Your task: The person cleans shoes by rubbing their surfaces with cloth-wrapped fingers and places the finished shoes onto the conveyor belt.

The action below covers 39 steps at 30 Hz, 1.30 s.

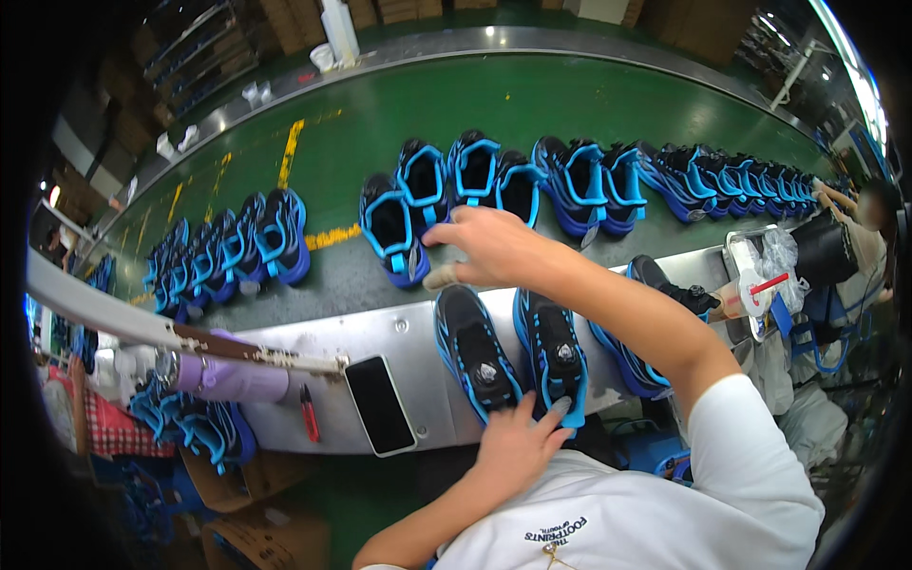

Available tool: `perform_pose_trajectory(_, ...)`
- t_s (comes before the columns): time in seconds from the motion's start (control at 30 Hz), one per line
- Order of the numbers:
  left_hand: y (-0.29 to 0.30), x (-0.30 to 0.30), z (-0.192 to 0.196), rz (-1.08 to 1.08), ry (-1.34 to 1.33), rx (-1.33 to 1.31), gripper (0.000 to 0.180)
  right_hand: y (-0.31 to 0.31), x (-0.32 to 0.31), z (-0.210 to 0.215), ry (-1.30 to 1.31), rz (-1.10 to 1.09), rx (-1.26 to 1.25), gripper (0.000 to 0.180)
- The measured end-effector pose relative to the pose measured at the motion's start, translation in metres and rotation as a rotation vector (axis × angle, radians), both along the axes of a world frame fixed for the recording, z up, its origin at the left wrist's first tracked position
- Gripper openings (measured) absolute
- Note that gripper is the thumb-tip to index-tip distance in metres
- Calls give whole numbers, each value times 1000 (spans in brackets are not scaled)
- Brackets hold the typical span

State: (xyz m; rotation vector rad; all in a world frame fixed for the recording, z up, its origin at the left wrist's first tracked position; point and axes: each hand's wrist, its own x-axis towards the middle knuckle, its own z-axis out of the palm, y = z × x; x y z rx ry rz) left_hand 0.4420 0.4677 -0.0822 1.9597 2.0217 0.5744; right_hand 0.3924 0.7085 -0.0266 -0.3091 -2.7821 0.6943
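Ledge of scuffed silver metal point(323, 332) along a wide green belt point(608, 104) with worn yellow dashes. Pretty crowded, tbh. Lying on the ledge, toes toward the belt: pair of black sneakers with bright-blue trim point(471, 332). Left hand point(518, 445) over their heels, fingers apart, can't tell if pinching. Right hand point(489, 249) stretched out toward the belt, fingers spread, next to lined-up black-and-blue shoes point(373, 211), contact unclear. Also on the ledge: black-screened phone with pale rim point(381, 405), red-and-black marker point(310, 418). Farther left, chunky lilac bottle point(249, 382). Past the belt, stacked brown boxes point(294, 24) and dim shelving point(201, 49).
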Motion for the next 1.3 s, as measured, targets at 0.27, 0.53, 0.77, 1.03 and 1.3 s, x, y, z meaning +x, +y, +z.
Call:
perform_pose_trajectory(0.27, 30, -30, 29, 82, -135, -74, 21, 15, -142, -105, -283, -129, 592, 22)
perform_pose_trajectory(0.53, 30, -133, 97, 229, -152, -127, 28, 126, -28, -112, -38, -214, 472, 32)
perform_pose_trajectory(0.77, 105, -303, 0, 420, 84, 21, 42, 151, 0, -137, -201, -227, 582, 30)
perform_pose_trajectory(1.03, 102, -194, 7, 487, -278, 275, 36, 57, 50, -63, -274, -11, 163, 22)
perform_pose_trajectory(1.3, 4, -72, -9, 344, -170, 221, 52, -105, 148, -70, -3, 170, 84, 34)
